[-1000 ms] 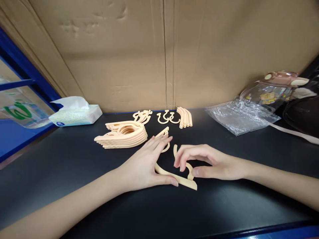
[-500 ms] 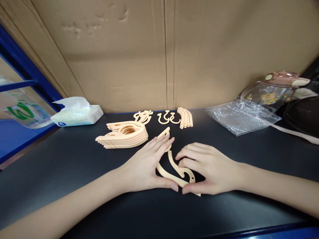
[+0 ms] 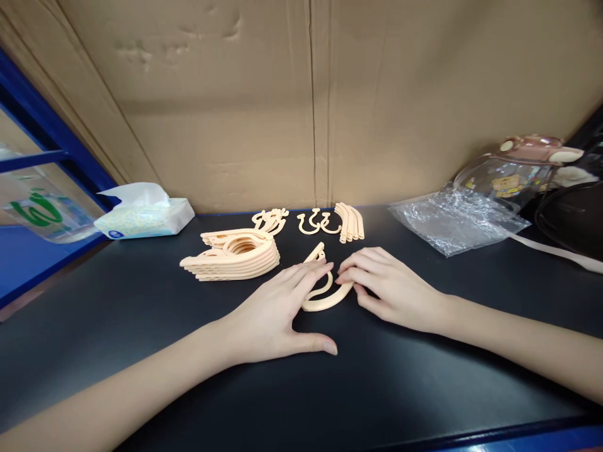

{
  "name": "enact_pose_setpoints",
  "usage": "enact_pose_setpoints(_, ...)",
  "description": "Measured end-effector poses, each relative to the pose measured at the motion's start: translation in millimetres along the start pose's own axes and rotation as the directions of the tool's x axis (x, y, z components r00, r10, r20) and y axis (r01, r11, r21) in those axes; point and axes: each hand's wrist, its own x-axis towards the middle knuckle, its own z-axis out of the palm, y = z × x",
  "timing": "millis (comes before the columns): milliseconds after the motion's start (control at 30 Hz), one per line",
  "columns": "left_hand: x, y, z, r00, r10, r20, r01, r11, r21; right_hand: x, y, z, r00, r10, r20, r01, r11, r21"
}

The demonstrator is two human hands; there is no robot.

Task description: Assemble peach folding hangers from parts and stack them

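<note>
A cream folding hanger (image 3: 325,304) lies on the black table between my hands, its curved arm bowed toward me. My left hand (image 3: 285,307) rests flat over its left part, fingers stretched out and thumb spread away. The fingers of my right hand (image 3: 393,285) are closed on the right end of the hanger's arm, hiding that tip. Behind my left hand is a stack of cream folded hangers (image 3: 235,267). Loose hooks (image 3: 308,225) and a bundle of short curved strips (image 3: 349,223) lie farther back.
More hooks (image 3: 271,220) lie in a pile by the cardboard wall (image 3: 226,125). A tissue pack (image 3: 146,216) sits at the back left. Crumpled clear plastic (image 3: 461,220) and a clear bottle with a brown lid (image 3: 513,172) are at the back right.
My right hand has moved away from me and closed on the hanger's arm, whose right end has swung from near me to farther back. My left hand has barely moved.
</note>
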Motion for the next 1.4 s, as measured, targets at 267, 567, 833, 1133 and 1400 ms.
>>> enact_pose_setpoints(267, -0.3, -1.1, 0.5, 0.989, 0.056, -0.136, -0.075, 0.987, -0.141, 1.4, 2.3, 0.4, 0.978, 0.189, -0.086, -0.192, 0.981, -0.031)
enact_pose_setpoints(567, 2.9, -3.7, 6.0, 0.982, 0.083, -0.172, -0.069, 0.994, 0.084, 1.6, -2.6, -1.1, 0.995, 0.096, -0.009, -0.097, 0.988, -0.117)
enact_pose_setpoints(833, 1.7, -2.4, 4.3, 0.987, 0.027, -0.158, -0.015, 0.997, 0.074, 1.5, -1.1, -2.2, 0.997, 0.071, 0.004, -0.071, 0.995, -0.064)
enact_pose_setpoints(1133, 3.2, 0.1, 2.6, 0.998, -0.006, -0.063, 0.009, 0.999, 0.052, -0.4, -5.5, -6.7, 0.989, -0.108, 0.099, 0.077, 0.959, 0.271)
enact_pose_setpoints(1400, 2.5, 3.6, 1.3, 0.998, -0.03, -0.049, 0.032, 0.998, 0.047, 0.7, -0.2, -2.9, 0.974, 0.227, -0.02, -0.207, 0.917, 0.342)
